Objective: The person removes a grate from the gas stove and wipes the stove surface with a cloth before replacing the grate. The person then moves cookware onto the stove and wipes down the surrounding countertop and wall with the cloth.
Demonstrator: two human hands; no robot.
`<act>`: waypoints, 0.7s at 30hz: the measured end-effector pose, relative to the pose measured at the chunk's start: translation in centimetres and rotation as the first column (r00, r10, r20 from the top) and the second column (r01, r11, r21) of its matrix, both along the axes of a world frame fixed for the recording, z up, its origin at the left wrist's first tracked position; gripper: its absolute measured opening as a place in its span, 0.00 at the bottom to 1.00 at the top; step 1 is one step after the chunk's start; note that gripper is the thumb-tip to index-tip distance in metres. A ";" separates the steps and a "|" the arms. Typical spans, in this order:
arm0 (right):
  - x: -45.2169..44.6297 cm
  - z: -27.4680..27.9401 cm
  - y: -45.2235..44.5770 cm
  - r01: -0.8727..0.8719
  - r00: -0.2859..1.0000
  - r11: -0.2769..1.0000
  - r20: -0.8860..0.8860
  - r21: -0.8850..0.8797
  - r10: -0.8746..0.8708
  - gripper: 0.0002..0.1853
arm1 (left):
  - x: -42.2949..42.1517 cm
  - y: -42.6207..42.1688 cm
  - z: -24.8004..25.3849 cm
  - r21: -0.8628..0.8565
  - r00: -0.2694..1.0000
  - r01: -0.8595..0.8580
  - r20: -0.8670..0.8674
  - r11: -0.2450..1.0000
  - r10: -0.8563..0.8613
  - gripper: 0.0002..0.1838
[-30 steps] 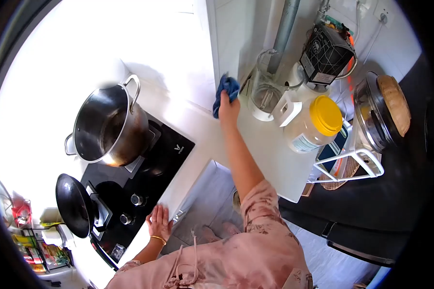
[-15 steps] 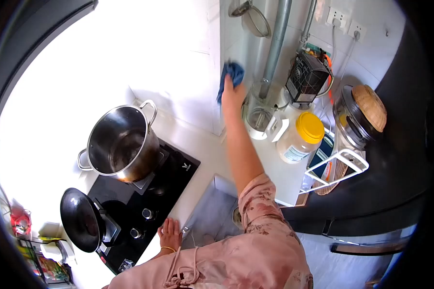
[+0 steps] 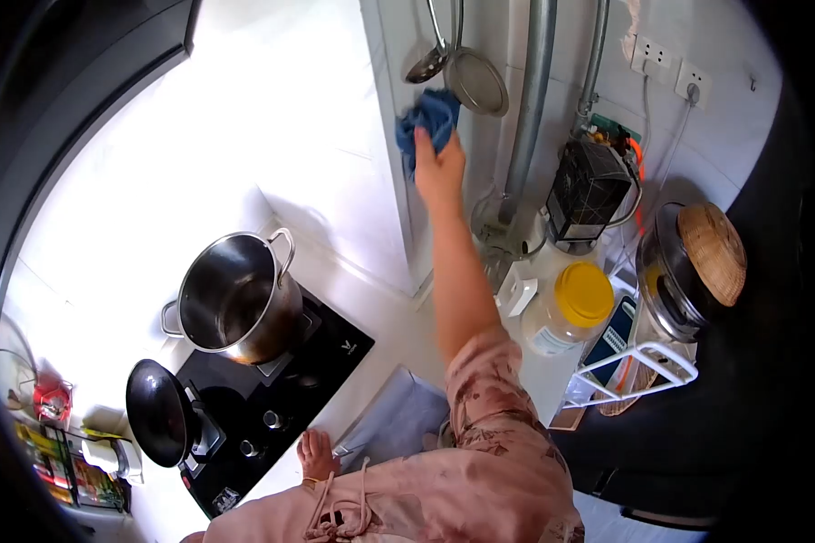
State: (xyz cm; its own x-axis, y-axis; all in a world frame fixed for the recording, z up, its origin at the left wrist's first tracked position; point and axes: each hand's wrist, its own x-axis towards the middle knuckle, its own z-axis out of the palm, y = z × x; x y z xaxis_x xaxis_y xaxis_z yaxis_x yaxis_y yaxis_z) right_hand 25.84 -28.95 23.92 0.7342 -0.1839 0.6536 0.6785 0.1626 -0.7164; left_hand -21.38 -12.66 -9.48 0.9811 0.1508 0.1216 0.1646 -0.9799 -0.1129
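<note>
A crumpled blue cloth (image 3: 428, 122) is bunched in my right hand (image 3: 441, 172), whose fingers are closed around it. That arm stretches forward, and the cloth lies at the white tiled wall corner (image 3: 385, 136). Just beyond it hang a wire strainer (image 3: 477, 83) and a dark slotted ladle (image 3: 426, 65). My left hand (image 3: 316, 454) rests on the pale counter at the front edge of the black gas stove (image 3: 312, 362), fingers stretched out and holding nothing.
On the stove stand a tall steel pot (image 3: 235, 294) and a black wok (image 3: 161, 412). To the right are a yellow-lidded jar (image 3: 581, 294), a glass jug (image 3: 493, 222), a black box (image 3: 589, 190) and a white rack (image 3: 638, 371). A grey pipe (image 3: 532, 109) runs up the wall.
My right hand has carried the cloth higher up the wall corner, closer to the hanging strainer. The view has tilted upward. My left hand stays on the counter.
</note>
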 end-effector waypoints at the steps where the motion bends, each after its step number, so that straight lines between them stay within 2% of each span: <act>1: -1.0 -0.3 -0.3 0.001 1.000 1.000 -0.014 -0.019 -0.001 0.16 | 1.3 -1.1 0.8 -0.091 1.000 0.013 -0.023 0.996 -0.015 0.26; 2: -2.2 -3.0 0.1 0.003 0.999 0.997 0.050 -0.072 0.001 0.18 | 2.8 -2.3 1.9 -0.182 0.998 0.024 -0.044 0.983 -0.032 0.25; 3: -4.1 -5.3 1.1 0.005 0.983 1.000 0.182 -0.005 -0.004 0.21 | 5.7 -3.9 5.7 -0.323 0.987 0.125 -0.053 0.938 -0.150 0.22; 4: -4.7 -6.9 1.1 0.253 0.918 0.945 0.360 -0.209 -0.166 0.25 | 7.9 -4.4 6.0 -0.448 0.960 0.275 0.085 0.851 -0.266 0.18; 6: -4.3 -5.0 1.5 0.016 0.972 0.999 0.235 -0.039 -0.006 0.27 | 11.6 -5.7 8.5 -0.598 0.948 0.143 -0.147 0.789 -0.283 0.15; 8: -0.8 -1.4 1.2 0.096 0.990 0.993 0.109 -0.072 -0.088 0.28 | 15.0 -6.7 10.3 -0.669 0.952 0.152 -0.098 0.727 -0.289 0.15; 9: 0.5 0.6 0.6 -0.035 0.994 0.999 0.107 -0.006 0.036 0.28 | 16.5 -7.3 11.1 -0.702 0.954 0.160 -0.071 0.693 -0.292 0.15; 11: 1.1 0.7 0.7 0.042 0.989 0.999 0.144 -0.021 -0.038 0.26 | 19.0 -8.8 12.6 -0.862 0.952 -0.008 -0.162 0.506 -0.261 0.17; 12: -0.6 0.0 0.9 0.011 0.986 1.000 0.164 0.021 -0.014 0.26 | 19.7 -9.3 12.9 -0.914 0.944 -0.088 -0.204 0.395 -0.261 0.18; 14: -3.5 -6.0 2.5 0.262 0.921 0.959 0.327 -0.112 -0.213 0.25 | 19.9 -9.6 10.3 -0.915 0.919 -0.101 -0.236 0.391 -0.316 0.26; 15: -5.2 -7.6 3.0 0.397 0.885 0.877 0.367 -0.272 -0.287 0.26 | 20.6 -9.7 9.5 -0.916 0.908 -0.099 -0.243 0.389 -0.342 0.31; 16: -6.4 -7.7 3.2 0.515 0.841 0.749 0.412 -0.416 -0.350 0.27 | 20.9 -10.1 10.5 -0.809 0.889 0.022 -0.253 0.588 -0.381 0.34; 17: -6.4 -7.1 3.3 0.485 0.869 0.723 0.368 -0.493 -0.332 0.28 | 20.3 -10.6 11.6 -0.653 0.866 0.139 -0.285 0.745 -0.411 0.38; 18: -6.3 -5.8 3.4 0.546 0.834 0.665 0.406 -0.510 -0.373 0.27 | 19.7 -10.7 12.4 -0.454 0.842 0.258 -0.327 0.853 -0.429 0.42; 19: -5.9 -4.3 3.9 0.616 0.779 0.636 0.475 -0.464 -0.408 0.26 | 19.6 -10.2 12.4 -0.525 0.817 0.274 -0.316 0.806 -0.483 0.44; 21: -5.2 -0.6 4.1 0.713 0.686 0.565 0.581 -0.416 -0.438 0.24 | 18.8 -9.6 13.6 -0.543 0.843 0.270 -0.265 0.795 -0.468 0.44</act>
